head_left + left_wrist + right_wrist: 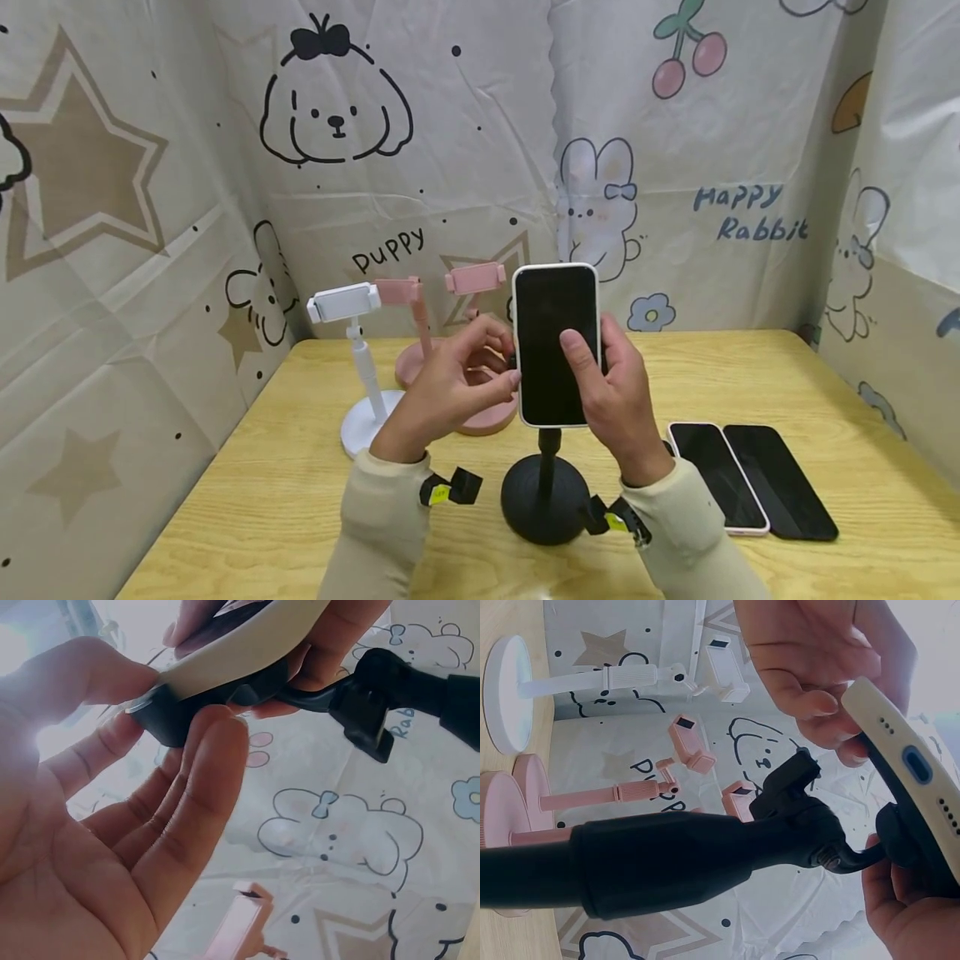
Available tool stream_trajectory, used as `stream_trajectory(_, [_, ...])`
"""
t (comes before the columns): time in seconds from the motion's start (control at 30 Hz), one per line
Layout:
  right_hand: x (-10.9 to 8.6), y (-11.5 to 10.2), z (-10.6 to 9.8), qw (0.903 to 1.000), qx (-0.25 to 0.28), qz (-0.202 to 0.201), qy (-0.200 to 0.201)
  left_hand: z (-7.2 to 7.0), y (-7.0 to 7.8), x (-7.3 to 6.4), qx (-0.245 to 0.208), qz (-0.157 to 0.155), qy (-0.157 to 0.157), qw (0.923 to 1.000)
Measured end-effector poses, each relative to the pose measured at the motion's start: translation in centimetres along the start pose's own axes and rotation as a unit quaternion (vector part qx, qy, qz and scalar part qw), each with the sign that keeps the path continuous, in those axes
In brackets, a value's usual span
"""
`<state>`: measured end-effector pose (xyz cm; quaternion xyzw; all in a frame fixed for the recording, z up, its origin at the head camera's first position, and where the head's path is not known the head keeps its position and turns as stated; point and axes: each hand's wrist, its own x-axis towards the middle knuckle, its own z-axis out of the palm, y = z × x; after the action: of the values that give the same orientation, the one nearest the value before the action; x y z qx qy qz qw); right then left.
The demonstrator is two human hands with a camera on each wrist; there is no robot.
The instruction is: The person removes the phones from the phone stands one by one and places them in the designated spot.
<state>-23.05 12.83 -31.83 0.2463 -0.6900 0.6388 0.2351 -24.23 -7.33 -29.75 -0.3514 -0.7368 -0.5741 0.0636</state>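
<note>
A phone [551, 325] with a white case, its dark screen facing me, stands upright at the top of a black phone stand [536, 504]. My right hand [621, 392] grips the phone's right side, thumb across the screen and fingers behind. At the left edge, my left hand [457, 375] pinches the end of the stand's black clamp [161, 716] with thumb and fingers. From the right wrist view, the clamp lies against the back of the case, joined by a curved arm to the black pole [667, 859]. The head view hides most of the clamp behind the phone.
On the left of the wooden table [262, 517] stand a white phone stand [365, 371] and two pink ones, one pink holder [476, 278] just behind my left hand. A pink-rimmed phone [712, 467] and a black phone [783, 483] lie at the right. Printed cloth surrounds the table.
</note>
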Motion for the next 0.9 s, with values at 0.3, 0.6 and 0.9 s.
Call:
stream_trajectory(0.3, [0.03, 0.03, 0.01, 0.9999, -0.005, -0.006, 0.013, 0.03, -0.56, 0.31, -0.100, -0.008, -0.027, 0.9946])
stream_trajectory(0.6, [-0.19, 0.05, 0.26, 0.9997, -0.008, -0.012, 0.022, -0.05, -0.96, 0.28, -0.125, -0.008, -0.038, 0.9914])
stream_trajectory(0.9, [-0.25, 0.06, 0.43, 0.9995, -0.015, -0.017, 0.021, -0.10, -0.82, -0.04, -0.132, -0.030, -0.040, 0.9900])
